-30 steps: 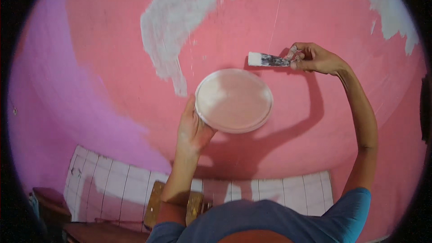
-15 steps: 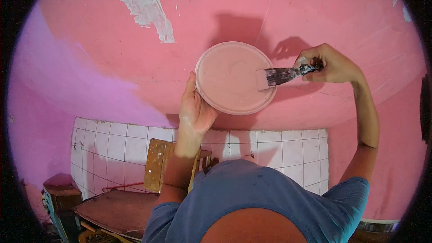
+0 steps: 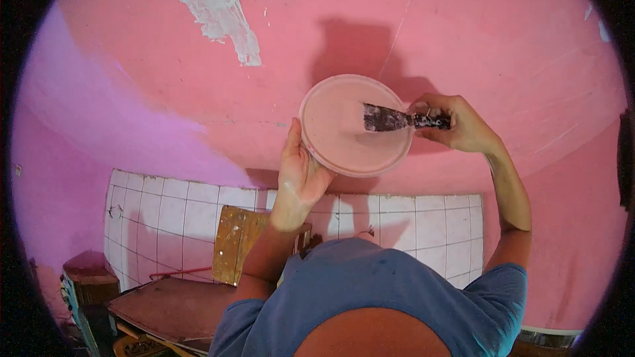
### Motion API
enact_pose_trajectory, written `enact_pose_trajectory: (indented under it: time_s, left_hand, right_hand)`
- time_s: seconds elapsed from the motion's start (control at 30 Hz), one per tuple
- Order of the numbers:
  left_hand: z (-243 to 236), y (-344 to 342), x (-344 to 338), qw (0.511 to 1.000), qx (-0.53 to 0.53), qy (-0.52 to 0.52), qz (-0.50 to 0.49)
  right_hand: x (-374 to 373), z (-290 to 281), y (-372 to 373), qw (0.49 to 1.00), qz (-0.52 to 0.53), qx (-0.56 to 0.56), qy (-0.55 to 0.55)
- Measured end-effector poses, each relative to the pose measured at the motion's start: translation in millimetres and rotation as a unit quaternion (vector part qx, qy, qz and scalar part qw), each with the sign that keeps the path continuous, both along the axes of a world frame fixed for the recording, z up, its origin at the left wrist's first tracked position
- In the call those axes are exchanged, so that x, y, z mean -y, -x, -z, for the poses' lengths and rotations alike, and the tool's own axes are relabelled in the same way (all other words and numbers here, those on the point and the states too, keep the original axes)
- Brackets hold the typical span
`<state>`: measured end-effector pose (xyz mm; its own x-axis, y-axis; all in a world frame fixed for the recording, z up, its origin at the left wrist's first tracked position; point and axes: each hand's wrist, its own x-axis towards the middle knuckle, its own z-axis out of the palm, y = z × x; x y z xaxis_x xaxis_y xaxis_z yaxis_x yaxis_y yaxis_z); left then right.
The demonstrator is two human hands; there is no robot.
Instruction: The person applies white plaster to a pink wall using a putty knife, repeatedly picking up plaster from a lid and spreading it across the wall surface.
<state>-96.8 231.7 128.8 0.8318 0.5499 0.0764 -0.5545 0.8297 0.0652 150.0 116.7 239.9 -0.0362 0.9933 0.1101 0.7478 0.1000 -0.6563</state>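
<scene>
My left hand (image 3: 303, 170) grips a round, pale lid (image 3: 344, 147) by its lower left edge, the thumb at the rim and the other fingers out of sight beneath. In my right hand (image 3: 460, 121) is a putty knife (image 3: 387, 119) with a dark, white-smeared blade and a smeared handle. Its blade is over the right half of the lid, pointing left; whether it touches the surface I cannot tell. Behind both hands is a pink wall (image 3: 463, 39), with a white putty patch (image 3: 221, 3) at the upper left.
White tiles (image 3: 423, 225) line the bottom of the wall. A wooden chair (image 3: 231, 241) stands behind my left forearm. At the lower left are a brown-topped table (image 3: 165, 307) and a wooden cabinet (image 3: 96, 284). Purple paint (image 3: 132, 125) covers the wall's left part.
The putty knife has moved left, farther over the lid, together with my right hand. My left hand and the lid have shifted slightly right and down.
</scene>
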Motion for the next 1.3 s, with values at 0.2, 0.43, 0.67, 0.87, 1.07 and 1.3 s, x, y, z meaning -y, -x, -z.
enact_pose_trajectory:
  time_s: [0.2, 0.43, 0.67, 0.87, 1.07, 1.3]
  left_hand:
    - [-53, 4, 1, 0.979, -0.176, -0.089, -0.059]
    - [-87, -2, -27, 0.980, 0.088, -0.174, 0.035]
    - [-146, -16, -38, 0.974, 0.139, -0.179, 0.002]
    - [-196, -25, -51, 0.939, 0.256, -0.220, 0.067]
    - [-236, -29, -57, 0.948, 0.196, -0.251, 0.016]
    - [-250, -32, -67, 0.951, 0.172, -0.258, -0.011]
  right_hand:
    - [9, -37, 6, 0.999, 0.049, 0.016, 0.013]
    - [20, -93, 9, 0.898, 0.034, 0.330, -0.288]
    - [18, -134, 6, 0.817, 0.073, 0.428, -0.379]
    - [1, -185, -5, 0.718, 0.082, 0.512, -0.465]
    - [-21, -216, -29, 0.755, 0.004, 0.357, -0.550]
    - [-38, -233, -34, 0.549, 0.026, 0.538, -0.639]
